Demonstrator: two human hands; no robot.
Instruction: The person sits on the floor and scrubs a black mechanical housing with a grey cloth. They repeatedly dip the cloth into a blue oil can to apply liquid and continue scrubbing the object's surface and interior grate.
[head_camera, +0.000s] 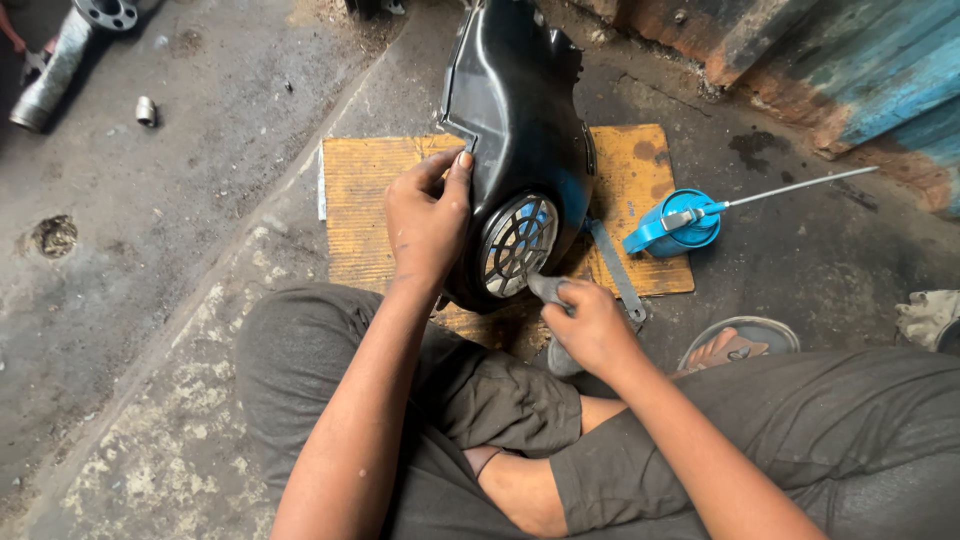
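A person sits cross-legged on a stained concrete floor (170, 230), and both hands work on a large glossy black plastic engine cover (520, 140) that stands on its lower end on a flat yellow ribbed mat (365, 200).

Around the grip: just right of the right hand, a flat grey metal wrench (615, 268) lies on the mat, running from the cover's base toward the person. Further right sits a blue plastic oil can (670, 225) on its side, its thin metal spout pointing right and slightly up, well apart from the cover. A sandalled foot (738, 345) shows near the right forearm. Far up and left of the left hand lie a grey metal pipe with a flange (60, 60) and a small metal socket (146, 110). Nothing stands between the hands and the cover.

The cover's long axis runs away from the person, narrow end pointing up and away, its round silver grille (517, 245) at the near end, facing the person.

The left hand (428, 225) lies against the cover's left edge, fingers curled over the rim and thumb up, steadying it. The right hand (592, 325) pinches a grey cloth (548, 290) pressed to the cover just below the grille.
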